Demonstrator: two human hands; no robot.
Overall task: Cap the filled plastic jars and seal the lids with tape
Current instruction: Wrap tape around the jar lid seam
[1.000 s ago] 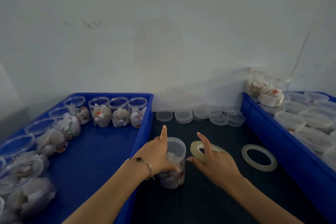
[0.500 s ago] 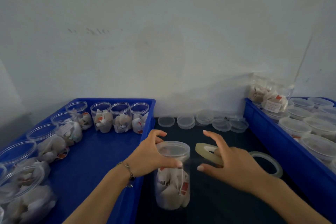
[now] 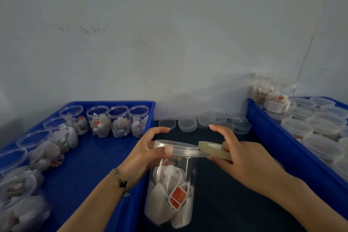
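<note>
A clear plastic jar [image 3: 170, 194] filled with white tea bags with red tags is held up in the middle near part of the view, above the dark table [image 3: 216, 203], between two blue crates. A translucent lid [image 3: 177, 149] sits on its top. The left hand [image 3: 148, 152] holds the jar at the lid: the thumb presses on the near side of the lid's rim, the index finger curves over the far side, and the other fingers are curled around the left side. The right hand [image 3: 244, 160] grips a roll of clear tape [image 3: 214, 149] just to the right of the lid, with the roll's edge touching the rim; the index finger arches over the roll and the thumb is under it.

The left blue crate [image 3: 90, 175] contains many open filled jars [image 3: 118, 121] without lids, standing in rows along its far and left walls. The right blue crate [image 3: 273, 137] contains capped jars [image 3: 323, 147], with some more lying on top at its far corner. Loose lids [image 3: 187, 124] lie on the table at the far side, near the white wall [image 3: 169, 43].
</note>
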